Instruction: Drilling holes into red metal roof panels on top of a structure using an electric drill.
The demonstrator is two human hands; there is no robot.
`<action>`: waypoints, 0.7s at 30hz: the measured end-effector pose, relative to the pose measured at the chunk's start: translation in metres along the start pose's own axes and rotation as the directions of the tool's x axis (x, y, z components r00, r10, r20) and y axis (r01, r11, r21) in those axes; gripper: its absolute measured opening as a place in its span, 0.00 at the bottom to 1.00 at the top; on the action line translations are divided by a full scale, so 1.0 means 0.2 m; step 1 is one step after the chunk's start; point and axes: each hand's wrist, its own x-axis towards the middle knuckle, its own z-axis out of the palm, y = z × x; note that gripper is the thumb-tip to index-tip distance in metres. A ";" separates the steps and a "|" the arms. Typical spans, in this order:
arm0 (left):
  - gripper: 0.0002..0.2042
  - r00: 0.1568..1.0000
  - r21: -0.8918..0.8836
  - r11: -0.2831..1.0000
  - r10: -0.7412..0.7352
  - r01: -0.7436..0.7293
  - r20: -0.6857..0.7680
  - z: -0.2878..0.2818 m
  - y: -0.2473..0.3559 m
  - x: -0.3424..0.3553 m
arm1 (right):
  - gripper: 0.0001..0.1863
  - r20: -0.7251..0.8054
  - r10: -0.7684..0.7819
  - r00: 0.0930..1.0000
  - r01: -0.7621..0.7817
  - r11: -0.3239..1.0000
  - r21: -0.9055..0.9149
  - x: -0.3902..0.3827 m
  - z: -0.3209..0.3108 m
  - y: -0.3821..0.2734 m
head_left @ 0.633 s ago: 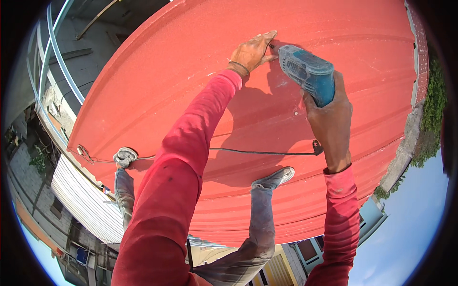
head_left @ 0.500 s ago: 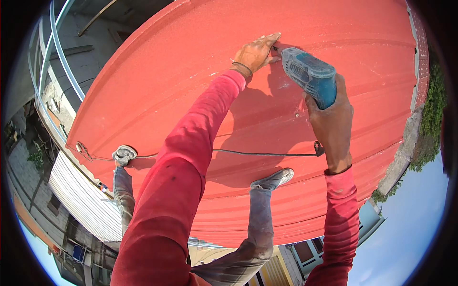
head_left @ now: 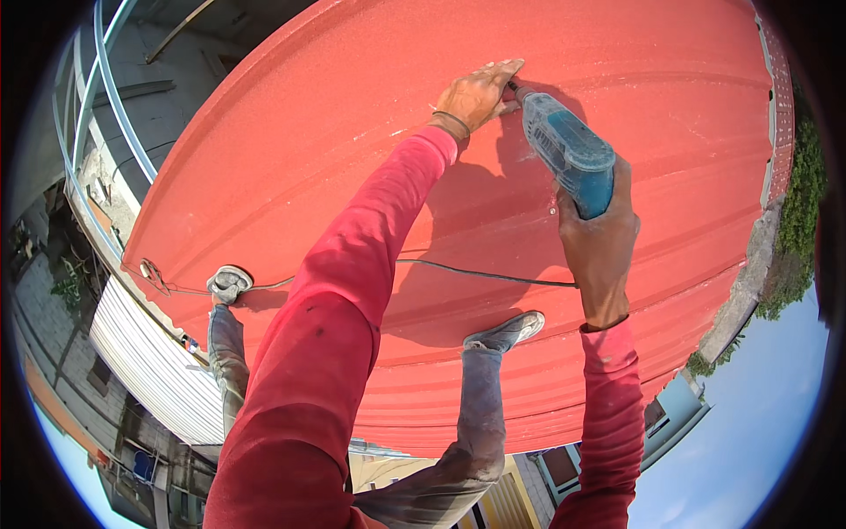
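Note:
My right hand (head_left: 599,242) grips a dusty blue and grey power drill (head_left: 568,154), which looks like a screw gun. Its dark tip points up and left, close to the red metal roofing (head_left: 352,194). My left hand (head_left: 476,95) rests on the roofing beside that tip, fingers stretched forward and the thumb apart. The tip lies in the gap between them; any screw there is too small to make out. A thin dark cord (head_left: 476,272) runs across the roofing toward my right wrist.
My shoes (head_left: 507,331) stand on the ribbed roofing, one farther left near its edge. A loop of wire (head_left: 152,273) lies at that left edge. Curved metal bars (head_left: 115,97) rise beyond it. A concrete ledge (head_left: 736,300) and green shrubs (head_left: 797,212) border the right side.
My right hand and the rear of the drill have shifted slightly left and downward. My left hand has moved slightly right. The drill's tip stays beside my left fingers.

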 end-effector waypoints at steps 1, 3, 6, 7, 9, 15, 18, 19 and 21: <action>0.37 0.999 -0.010 1.000 0.011 -0.011 -0.030 0.00 -0.01 0.00 | 0.32 0.012 0.006 1.000 -0.006 1.000 0.001 0.02 -0.01 -0.01; 0.37 0.998 -0.019 1.000 0.020 -0.021 -0.060 -0.01 -0.02 0.00 | 0.33 0.026 0.013 1.000 -0.013 1.000 0.001 0.02 -0.01 -0.01; 0.35 0.999 -0.061 0.998 0.020 -0.021 -0.025 -0.01 -0.01 0.00 | 0.33 -0.001 0.045 0.999 -0.045 0.999 0.008 0.00 0.01 0.00; 0.35 1.000 -0.057 0.998 0.014 -0.015 -0.019 -0.01 -0.01 -0.01 | 0.33 0.001 0.033 0.999 -0.033 0.999 0.003 -0.01 0.01 0.01; 0.35 1.000 -0.056 0.998 0.009 -0.010 -0.012 -0.01 -0.01 -0.01 | 0.33 0.002 0.022 1.000 -0.022 1.000 -0.005 0.00 0.00 0.01; 0.35 1.000 -0.080 0.997 0.014 -0.015 -0.021 -0.03 0.00 0.00 | 0.33 0.006 0.009 1.000 -0.009 1.000 0.000 0.01 0.00 0.01; 0.35 1.000 -0.099 0.995 0.021 -0.021 -0.004 -0.03 -0.01 0.01 | 0.34 0.029 0.016 0.999 -0.014 0.999 -0.044 0.02 -0.01 0.01; 0.35 0.999 -0.111 0.993 0.030 -0.032 -0.019 -0.03 -0.01 0.00 | 0.34 0.039 0.029 0.999 -0.026 0.998 -0.057 0.03 -0.02 0.00; 0.34 0.999 -0.123 0.991 0.038 -0.043 -0.037 -0.04 -0.03 0.00 | 0.34 0.049 0.039 0.998 -0.035 0.997 -0.071 0.04 -0.03 -0.01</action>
